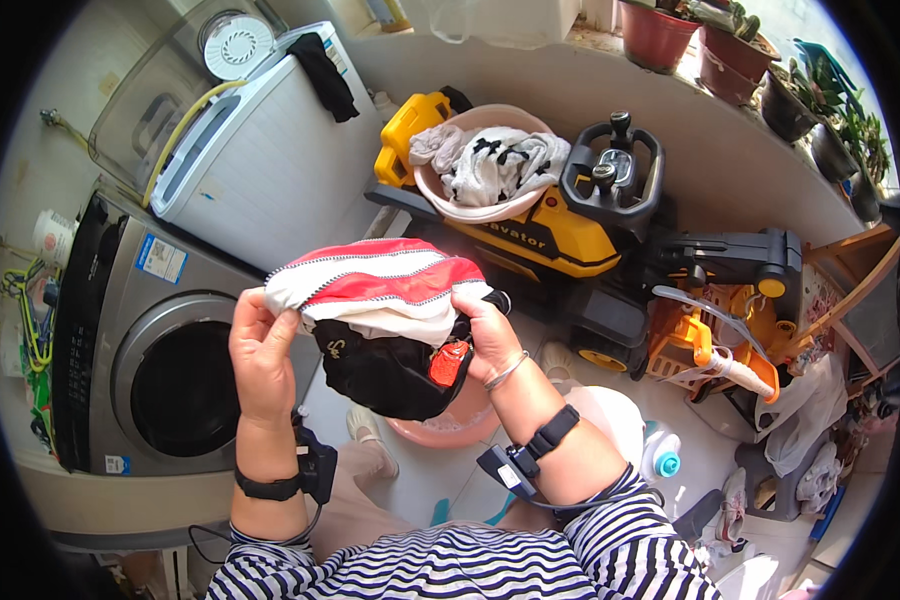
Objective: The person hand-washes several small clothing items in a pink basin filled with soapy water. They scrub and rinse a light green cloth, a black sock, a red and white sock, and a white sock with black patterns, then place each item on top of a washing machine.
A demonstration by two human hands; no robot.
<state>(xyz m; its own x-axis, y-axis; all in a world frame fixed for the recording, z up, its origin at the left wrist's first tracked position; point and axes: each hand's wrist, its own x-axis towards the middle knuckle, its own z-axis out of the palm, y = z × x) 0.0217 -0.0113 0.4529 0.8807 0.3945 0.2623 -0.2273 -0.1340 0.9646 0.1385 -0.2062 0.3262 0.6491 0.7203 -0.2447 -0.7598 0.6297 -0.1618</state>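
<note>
Between my hands hangs a red, white and black garment (390,292) with striped trim. My left hand (265,352) pinches its white left edge between thumb and fingers. On the other side my right hand (487,337) grips the fabric beside a red patch (450,363) on the black part. The black cloth sags in the middle. Below it, a pink basin (450,427) stands on the floor with suds showing inside; the garment hides much of it.
A front-loading washer (180,375) stands at left, near a white top-loading machine (270,135) with its lid raised. Ahead, a yellow toy excavator (555,240) bears a pink tub (469,210) of laundry (499,165). A detergent bottle (664,457) and shoes (733,504) are on the right.
</note>
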